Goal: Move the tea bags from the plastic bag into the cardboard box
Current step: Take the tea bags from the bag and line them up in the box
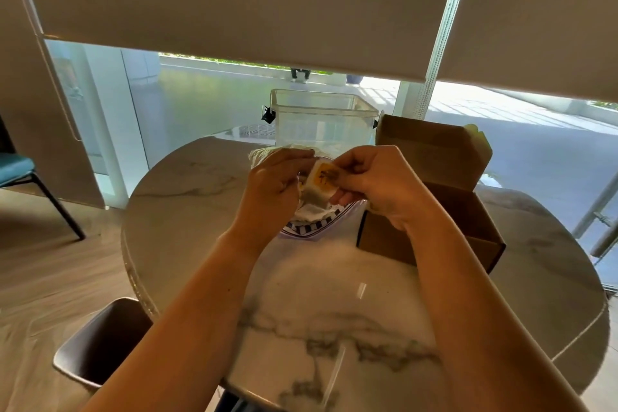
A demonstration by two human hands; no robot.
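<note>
Seen from my head camera, both of my bare hands meet above a round marble table (334,294), working at a clear plastic bag (311,217) that hangs between them. My left hand (271,184) has its fingers curled round the bag's crumpled upper edge, holding it up off the tabletop. My right hand (371,181) pinches a tea bag (322,182), a small white sachet with a yellow-orange label, between thumb and fingertips right at the mouth of the plastic bag; the sachet is tilted and touches both hands' fingers. Below it, more pale tea bags (309,211) bunch inside the plastic bag, whose lower part shows a band of dark checkered print (311,229) and sags down toward the table. I cannot tell whether the bag's bottom touches the marble. Just to my right of the hands, a brown cardboard box (431,237) sits on the table with its lid flap standing upright behind it; my right wrist hides most of its opening, so I cannot tell what lies inside. Behind the hands, a clear plastic tub (322,117) with dark side clips stands near the table's far edge. Beyond it, roller blinds (234,3) hang partly lowered over a large window. A dark chair (100,348) stands at the table's near-left edge, and a blue chair (16,167) stands at far left.
</note>
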